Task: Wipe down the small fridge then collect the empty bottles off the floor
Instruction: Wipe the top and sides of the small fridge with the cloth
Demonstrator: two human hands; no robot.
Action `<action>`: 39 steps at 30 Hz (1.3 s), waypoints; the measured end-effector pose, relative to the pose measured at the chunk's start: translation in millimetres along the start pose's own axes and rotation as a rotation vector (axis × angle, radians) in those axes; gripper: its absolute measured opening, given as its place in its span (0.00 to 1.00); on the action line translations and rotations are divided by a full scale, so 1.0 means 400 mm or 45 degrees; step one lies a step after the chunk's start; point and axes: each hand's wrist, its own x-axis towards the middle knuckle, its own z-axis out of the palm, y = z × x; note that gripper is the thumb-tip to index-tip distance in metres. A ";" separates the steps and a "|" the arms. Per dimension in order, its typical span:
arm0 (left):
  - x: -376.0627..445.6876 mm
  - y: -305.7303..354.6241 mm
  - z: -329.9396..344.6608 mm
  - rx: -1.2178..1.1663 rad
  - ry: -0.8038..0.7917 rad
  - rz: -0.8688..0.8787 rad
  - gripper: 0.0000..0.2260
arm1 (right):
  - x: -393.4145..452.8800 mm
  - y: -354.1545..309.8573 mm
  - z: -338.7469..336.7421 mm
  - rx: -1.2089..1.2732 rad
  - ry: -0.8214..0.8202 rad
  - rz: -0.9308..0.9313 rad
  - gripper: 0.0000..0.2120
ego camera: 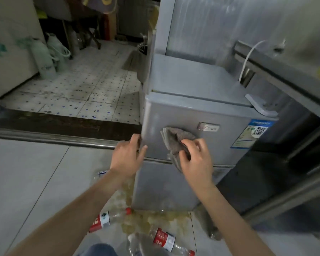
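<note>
Small fridge [183,111]: wiping in hand. Right hand [196,159], fingers curled, pinching grey cloth [174,143] against upper door; left hand [127,157] fingers gripping door's left edge. Empty bottles [107,219] on floor [35,172] below fridge, uncollected. Next, likely: wipe lower door.

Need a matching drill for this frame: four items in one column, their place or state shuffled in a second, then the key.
Column 1
1. grey folded cloth
2. left hand
3. clear plastic bottle with red label and red cap
4. blue-and-white QR sticker

Column 2
A. lying on the tiled floor by a yellowish spill
B. stuck on the upper door's right part
C. pinched by the right hand against the small grey fridge door
D. fingers hooked round the door's left edge

Pairs: 1-C, 2-D, 3-A, 4-B
</note>
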 end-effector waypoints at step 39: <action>-0.002 -0.017 0.021 -0.289 0.099 0.036 0.12 | 0.000 -0.004 0.050 -0.186 0.113 -0.277 0.14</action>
